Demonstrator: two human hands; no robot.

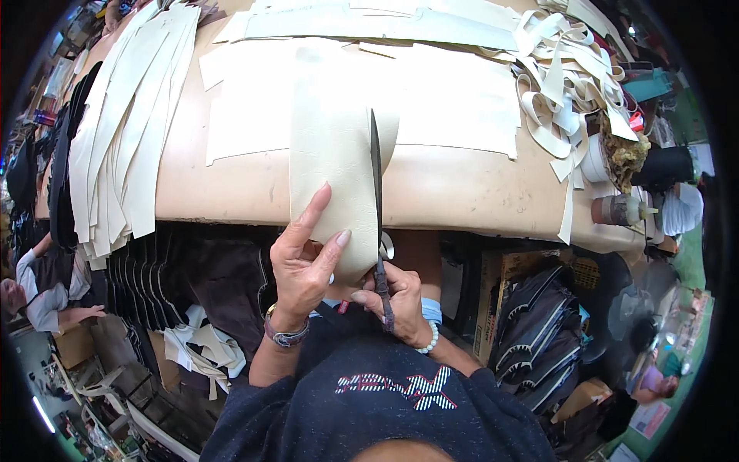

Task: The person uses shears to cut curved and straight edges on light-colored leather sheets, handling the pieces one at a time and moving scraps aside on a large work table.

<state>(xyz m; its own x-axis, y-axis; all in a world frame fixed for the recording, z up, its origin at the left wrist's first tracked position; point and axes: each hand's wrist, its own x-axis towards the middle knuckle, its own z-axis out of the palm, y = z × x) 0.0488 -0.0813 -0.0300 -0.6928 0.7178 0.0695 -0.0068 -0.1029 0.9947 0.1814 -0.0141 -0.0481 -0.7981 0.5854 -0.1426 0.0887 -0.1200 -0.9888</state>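
A long cream sheet of leather-like material (331, 146) lies partly over the table and hangs toward me past its front edge. My left hand (296, 269) grips its near part, thumb and forefinger on the top face and the other fingers behind. In my right hand (404, 296) are large dark scissors (377, 177) with a wrapped handle, closed round the grip. Their long blade points away from me along the sheet's right edge. A strip right of the blade curls aside, and a narrow curl of it shows near the scissors' pivot. The lower blade is hidden.
Long cream strips (135, 115) are stacked at the table's left. More flat cream sheets (462, 100) lie behind the held one. Curled offcuts (558, 85) heap at the right, beside a bottle (620, 209). Dark zippered pieces (539, 327) lie below the table's front edge (493, 231).
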